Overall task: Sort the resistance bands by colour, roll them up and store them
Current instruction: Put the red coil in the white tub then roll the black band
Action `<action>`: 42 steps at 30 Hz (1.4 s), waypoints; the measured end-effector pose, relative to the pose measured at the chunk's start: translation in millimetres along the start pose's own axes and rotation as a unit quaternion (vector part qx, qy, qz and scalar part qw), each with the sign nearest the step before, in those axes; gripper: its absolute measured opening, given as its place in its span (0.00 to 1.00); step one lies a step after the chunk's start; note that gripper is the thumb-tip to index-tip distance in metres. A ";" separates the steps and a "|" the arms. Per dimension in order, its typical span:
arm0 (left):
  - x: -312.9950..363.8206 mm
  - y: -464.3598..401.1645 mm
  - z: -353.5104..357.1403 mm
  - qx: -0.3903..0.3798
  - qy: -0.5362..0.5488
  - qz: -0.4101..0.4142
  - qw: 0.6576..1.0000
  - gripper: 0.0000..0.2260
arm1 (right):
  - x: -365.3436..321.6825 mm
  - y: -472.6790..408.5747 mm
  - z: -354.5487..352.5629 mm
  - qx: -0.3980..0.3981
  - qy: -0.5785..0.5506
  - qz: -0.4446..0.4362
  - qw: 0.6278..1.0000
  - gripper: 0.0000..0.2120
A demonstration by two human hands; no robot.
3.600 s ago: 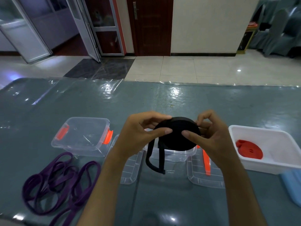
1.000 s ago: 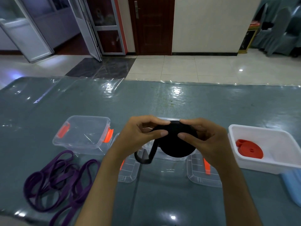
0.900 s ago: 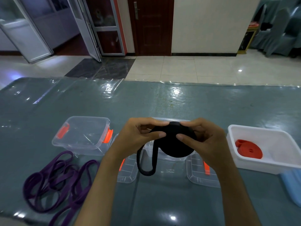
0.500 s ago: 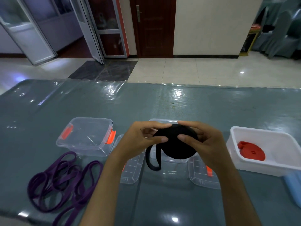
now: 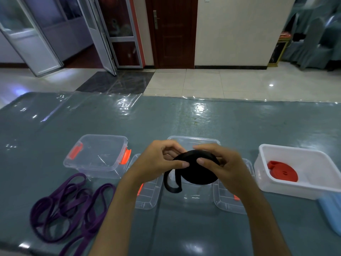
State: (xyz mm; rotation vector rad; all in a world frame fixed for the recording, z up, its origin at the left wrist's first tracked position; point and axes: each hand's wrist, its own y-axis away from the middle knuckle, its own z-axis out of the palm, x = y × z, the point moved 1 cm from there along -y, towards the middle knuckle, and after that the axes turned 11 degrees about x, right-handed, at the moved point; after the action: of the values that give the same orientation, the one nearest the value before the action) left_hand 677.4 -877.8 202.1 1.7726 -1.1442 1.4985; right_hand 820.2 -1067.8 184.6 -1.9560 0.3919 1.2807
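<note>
Both hands, left hand (image 5: 158, 161) and right hand (image 5: 224, 165), pinched the rolled black band (image 5: 198, 169) above the bench (image 5: 166, 121), its loose tail hanging. Purple bands (image 5: 68, 204) lay tangled by the near left edge. Toward the right edge, a white tub (image 5: 302, 189) held a rolled red band (image 5: 283, 173). Left of centre stood a clear box (image 5: 97, 156) with orange latches; another clear box (image 5: 193, 142) sat behind the hands, two lids (image 5: 149, 198) beside it.

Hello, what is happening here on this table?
A person is rolling up a black resistance band with both hands: the left hand and the right hand grip the coil, and a short loop hangs unrolled. A red rolled band lies in the white bin. The purple bands lie loose on the table.
</note>
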 end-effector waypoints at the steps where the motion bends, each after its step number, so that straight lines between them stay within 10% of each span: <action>1: -0.3 0.7 0.0 0.000 -0.010 0.002 1.000 0.11 | -0.3 0.1 -1.5 -0.024 0.004 0.003 1.000 0.16; 4: 0.7 1.6 3.0 -0.010 -0.033 0.018 0.999 0.09 | -2.7 0.9 -2.8 -0.082 0.033 0.002 0.996 0.20; 14: -36.7 -3.7 -16.0 0.093 -0.071 -0.090 0.989 0.10 | 1.5 0.7 -17.9 0.101 0.033 -0.017 0.994 0.20; 24: -78.2 -2.3 -6.5 0.170 0.180 -0.168 0.954 0.20 | 9.4 -3.5 -27.8 0.164 0.047 0.015 0.985 0.19; 34: -69.1 1.9 -6.7 0.065 0.306 -0.138 0.940 0.15 | 32.6 -5.4 -24.6 0.230 0.043 0.068 0.970 0.18; 42: -49.3 0.7 -16.7 0.088 -0.059 -0.197 0.975 0.19 | 23.8 -7.3 -32.2 0.138 0.055 0.028 0.989 0.20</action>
State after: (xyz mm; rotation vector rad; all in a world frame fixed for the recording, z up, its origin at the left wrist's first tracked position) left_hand 667.5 -851.6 158.2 2.0864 -0.6700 1.2976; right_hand 856.3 -1082.9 173.7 -1.7942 0.6475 1.0904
